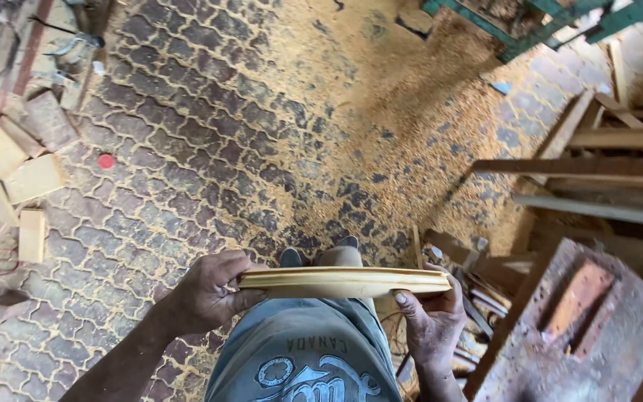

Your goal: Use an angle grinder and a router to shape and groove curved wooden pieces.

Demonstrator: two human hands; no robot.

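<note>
Bright, even daylight, soft shadows, sharp focus, slight wide-angle bending at edges.

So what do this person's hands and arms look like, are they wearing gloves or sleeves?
No gloves: both the left hand and the right hand are bare and dusty. The forearms show no sleeves, watch or rings. Below is a grey-blue shirt with a pale printed design.

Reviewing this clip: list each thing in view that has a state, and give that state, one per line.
Curved wooden piece: held level, edge-on, between both hands.
Left hand: closed on its left end.
Right hand: closed on its right end.
Paved floor: strewn with sawdust.
Wood offcuts: lying loose at the left.
Planks: stacked at the right.
</note>
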